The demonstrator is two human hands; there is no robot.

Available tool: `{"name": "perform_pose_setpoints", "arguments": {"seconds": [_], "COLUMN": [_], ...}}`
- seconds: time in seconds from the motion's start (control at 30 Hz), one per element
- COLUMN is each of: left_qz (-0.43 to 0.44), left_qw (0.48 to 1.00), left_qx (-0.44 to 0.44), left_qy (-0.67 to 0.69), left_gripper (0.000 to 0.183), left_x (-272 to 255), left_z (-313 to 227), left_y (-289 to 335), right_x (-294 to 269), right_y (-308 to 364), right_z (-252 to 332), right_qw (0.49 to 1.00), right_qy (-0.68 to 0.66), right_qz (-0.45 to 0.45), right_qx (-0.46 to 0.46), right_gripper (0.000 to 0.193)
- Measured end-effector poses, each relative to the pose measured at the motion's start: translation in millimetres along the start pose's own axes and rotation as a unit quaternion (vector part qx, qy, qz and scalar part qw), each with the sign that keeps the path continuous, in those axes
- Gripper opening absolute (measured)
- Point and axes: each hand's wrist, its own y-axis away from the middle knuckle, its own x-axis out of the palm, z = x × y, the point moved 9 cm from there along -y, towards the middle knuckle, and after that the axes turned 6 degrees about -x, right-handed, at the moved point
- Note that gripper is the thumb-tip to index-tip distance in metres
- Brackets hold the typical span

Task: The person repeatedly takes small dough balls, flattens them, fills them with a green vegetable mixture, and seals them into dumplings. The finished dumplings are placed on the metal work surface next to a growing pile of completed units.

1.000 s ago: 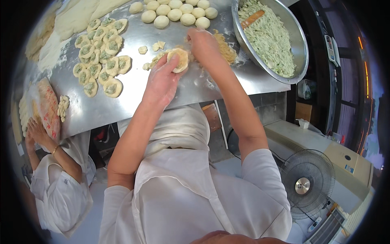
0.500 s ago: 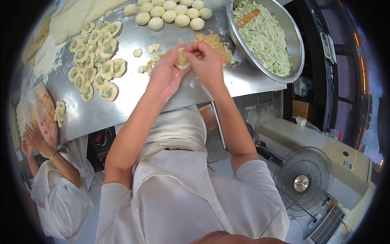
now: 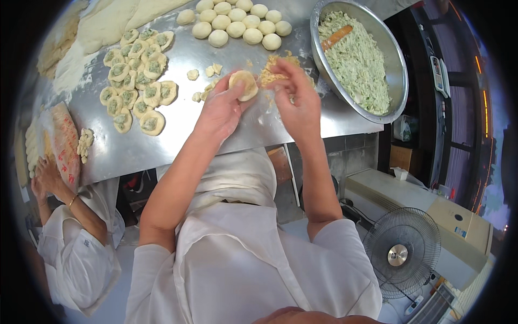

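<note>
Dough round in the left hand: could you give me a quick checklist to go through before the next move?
1. Dough round held: ok, the left hand grips it, thumb over its edge.
2. Right hand apart from it: ok, a gap shows.
3. Right hand empty: cannot tell, its fingers are blurred.
4. Tabletop clean: not ok, yellowish crumbs lie beside the hands.
5. Green filling available: ok, a big heap fills the bowl.
</note>
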Motion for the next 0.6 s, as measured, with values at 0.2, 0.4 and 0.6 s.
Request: {"name": "perform_pose_setpoints", "arguments": {"seconds": [0.2,0.4,0.6], "left_qz": [0.016,-0.053,-0.001], "left_qw": [0.999,0.967,0.977], "left_qx": [-0.030,0.001,-0.105], "left_qy": [-0.031,-0.248,-0.187], "left_gripper": [0.035,0.030,0.027], "left_x": [-2,-13,-5], "left_z": [-5,-21,-38], "left_y": [15,28,55], "right_x": [41,72,90], "right_y": [-5,-10,-6], "right_z": [-5,7,1], "right_qw": [0.987,0.972,0.981], "right_qy": [0.042,0.121,-0.017], "right_qz": [0.154,0.148,0.177], "right_qx": [-0.019,-0.138,-0.082], "right_gripper": [0.079,0.061,0.054]}}
